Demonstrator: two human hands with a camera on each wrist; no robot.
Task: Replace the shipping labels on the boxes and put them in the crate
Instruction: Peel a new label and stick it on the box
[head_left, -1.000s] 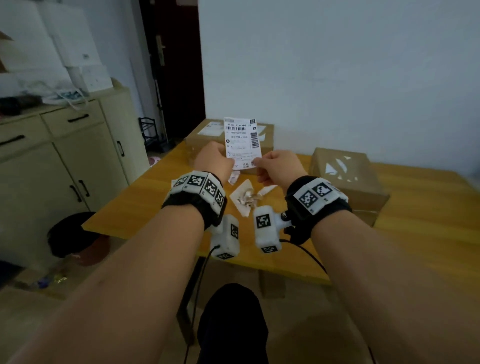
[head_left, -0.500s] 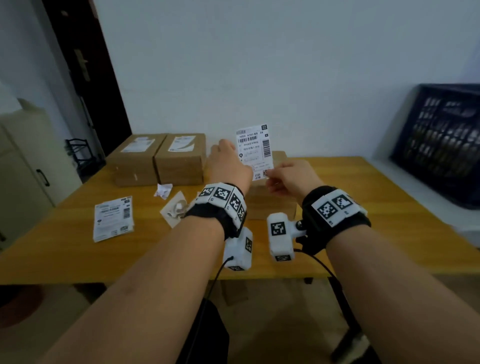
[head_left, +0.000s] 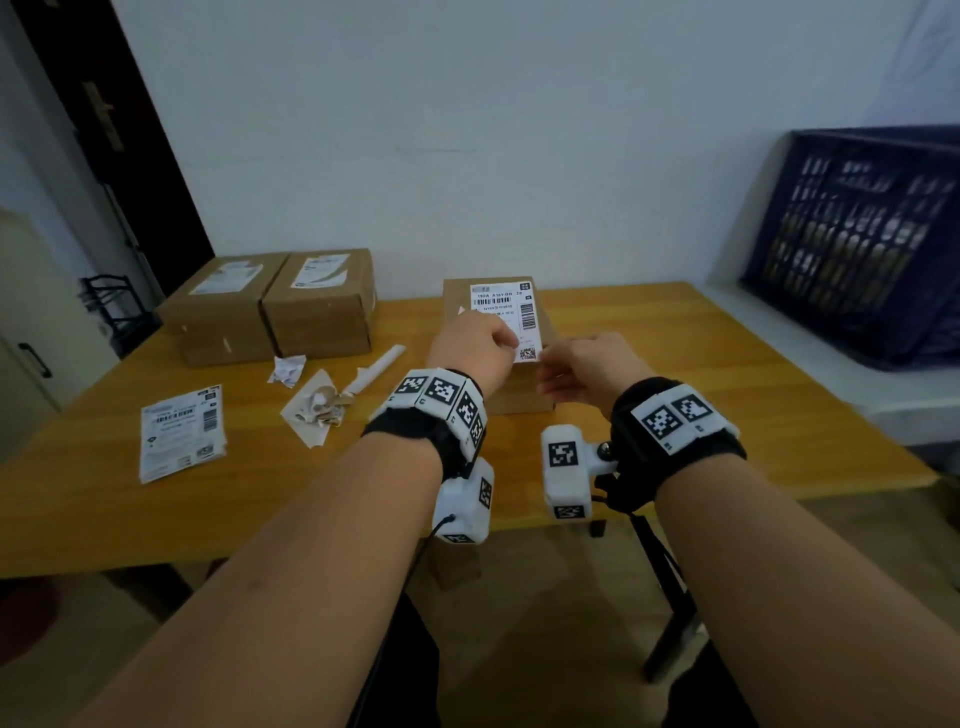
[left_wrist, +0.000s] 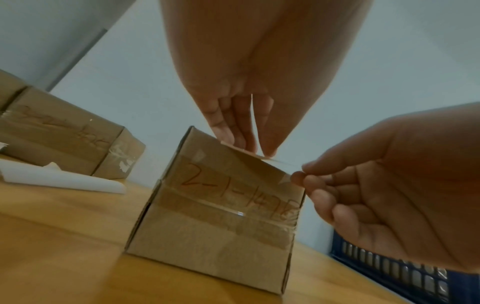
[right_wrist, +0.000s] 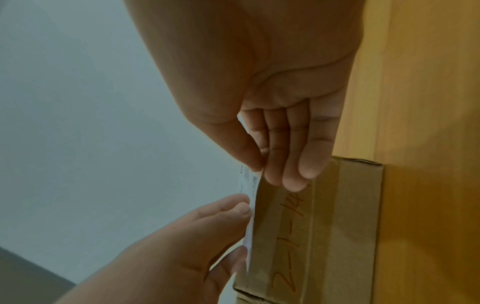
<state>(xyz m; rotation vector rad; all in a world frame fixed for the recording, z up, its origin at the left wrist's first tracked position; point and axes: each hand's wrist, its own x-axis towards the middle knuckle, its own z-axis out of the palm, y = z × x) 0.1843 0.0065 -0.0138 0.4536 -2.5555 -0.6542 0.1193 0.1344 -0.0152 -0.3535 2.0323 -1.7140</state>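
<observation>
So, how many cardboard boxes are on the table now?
3. Two boxes stand side by side at the table's far left: one and its neighbour. The third box is in the middle, under the hands. Others may be hidden.

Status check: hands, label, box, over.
Left hand and right hand both pinch the label, grip at its near edge. Label over box top, not pressed flat. Nothing blocking.

handwritten "2-1-14" on the taped box (left_wrist: 221, 207) side, "190A A161-DB 28" — white shipping label (head_left: 505, 317)
</observation>
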